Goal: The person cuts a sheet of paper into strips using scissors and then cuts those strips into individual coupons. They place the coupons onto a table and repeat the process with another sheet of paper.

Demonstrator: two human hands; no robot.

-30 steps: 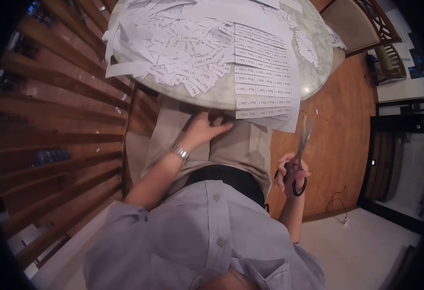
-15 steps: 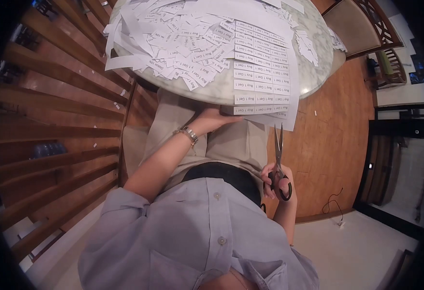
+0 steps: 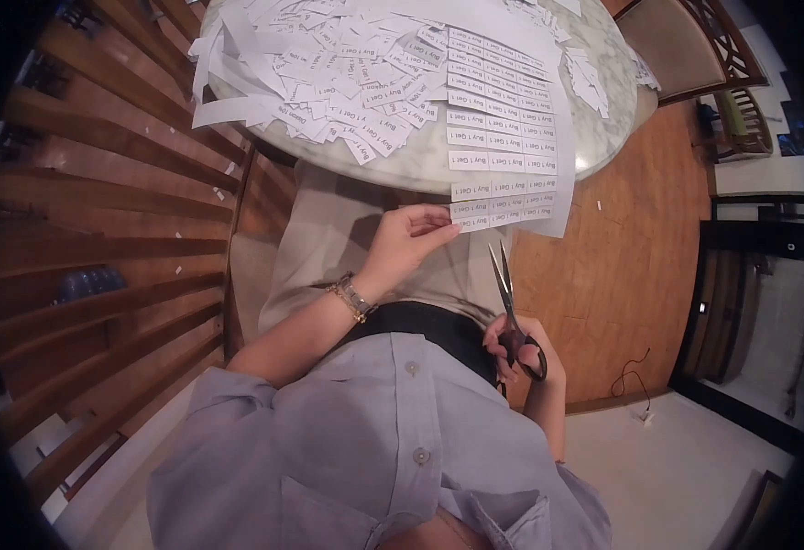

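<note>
My left hand [image 3: 411,240] pinches the lower left corner of a printed paper strip [image 3: 503,216] reading "Buy 1 Get 1", at the table's near edge. More such printed strips [image 3: 501,119] lie in rows above it, on top of a white sheet [image 3: 562,197] that overhangs the edge. In my right hand [image 3: 528,353] is a pair of scissors [image 3: 509,302], fingers through the dark handles. The scissors' blades point up toward the strip, slightly parted and just below it, not touching the paper. A heap of small cut slips [image 3: 365,82] covers the table's left part.
The round marble table [image 3: 411,165] carries more paper scraps [image 3: 588,82] on its right. A wooden chair [image 3: 672,46] stands beyond it at upper right. Wooden slats [image 3: 109,247] run along the left. A few paper bits lie on the wooden floor [image 3: 594,284].
My left hand has risen from under the strip's edge and now grips its corner, thumb on top. The scissors have shifted left and tilted left. The view has moved slightly.
</note>
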